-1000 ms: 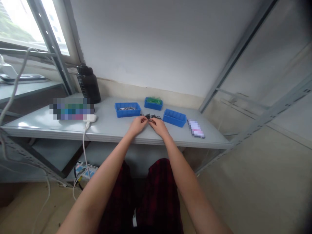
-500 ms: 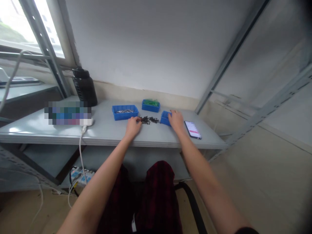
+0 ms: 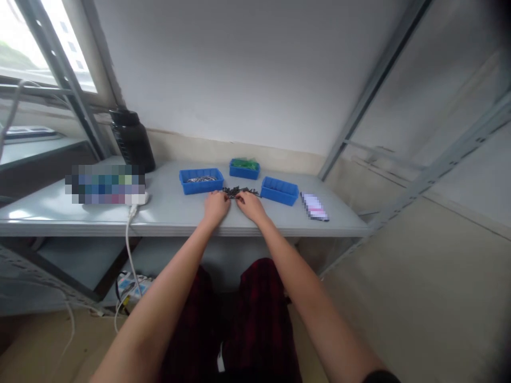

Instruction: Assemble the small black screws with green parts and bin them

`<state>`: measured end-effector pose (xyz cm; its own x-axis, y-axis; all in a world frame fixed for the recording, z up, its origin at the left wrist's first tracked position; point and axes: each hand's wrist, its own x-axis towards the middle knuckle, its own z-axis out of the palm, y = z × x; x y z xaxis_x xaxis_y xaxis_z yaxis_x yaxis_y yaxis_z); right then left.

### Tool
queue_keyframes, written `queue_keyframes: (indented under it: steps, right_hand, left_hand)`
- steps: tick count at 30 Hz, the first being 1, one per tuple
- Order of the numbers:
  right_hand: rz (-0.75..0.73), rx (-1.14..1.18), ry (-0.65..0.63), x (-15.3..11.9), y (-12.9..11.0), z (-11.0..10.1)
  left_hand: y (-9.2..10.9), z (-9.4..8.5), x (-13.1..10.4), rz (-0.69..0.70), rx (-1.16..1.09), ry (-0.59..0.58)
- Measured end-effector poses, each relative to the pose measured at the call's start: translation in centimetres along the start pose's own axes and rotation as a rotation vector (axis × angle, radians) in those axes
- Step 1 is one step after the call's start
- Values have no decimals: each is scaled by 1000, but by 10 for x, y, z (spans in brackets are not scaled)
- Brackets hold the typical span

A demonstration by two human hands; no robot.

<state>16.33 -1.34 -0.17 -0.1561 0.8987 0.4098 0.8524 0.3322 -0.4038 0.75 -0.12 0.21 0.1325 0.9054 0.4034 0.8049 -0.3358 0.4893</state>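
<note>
A pile of small black pieces (image 3: 240,190) lies on the grey tabletop (image 3: 167,210). At its near left edge, my left hand (image 3: 217,206) has its fingers pinched together. My right hand (image 3: 250,205) is beside it, thumb and fingertips closed at the near side of the pile. Whatever the fingertips hold is too small to name. Left of the pile stands a blue bin with silvery metal pieces (image 3: 202,181). Behind it is a blue bin with green material (image 3: 244,168). Another blue bin (image 3: 279,190) sits to the right, its contents hard to make out.
On the right lies a phone (image 3: 314,206). A dark bottle (image 3: 133,140) stands at the back left, behind a blurred-out item (image 3: 106,184) and a white plug with a cable (image 3: 136,199). Metal shelf posts rise at both sides.
My right hand has left the right blue bin and moved left to the black pile, next to my left hand. The view has shifted slightly.
</note>
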Motion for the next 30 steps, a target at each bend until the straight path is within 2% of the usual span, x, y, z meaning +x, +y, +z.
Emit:
queue_keyframes:
  steps: [4,11,15,22,30]
  right_hand:
    - [-2,49,-2,0,1,-1]
    - [-52,162,18,-1,-3,-5]
    - [-75,230,38,-2,-4,-9]
    - [-33,360,126,-4,-4,-11]
    - [-10,389,166,-2,0,-9]
  left_hand:
    - [-1,0,1,19,-21,-14]
    - [-1,-5,2,145,-161,-109]
    - [0,-5,2,149,-226,-134]
    - [-1,-3,1,139,-281,-153]
    - [2,-7,-1,168,-323,-189]
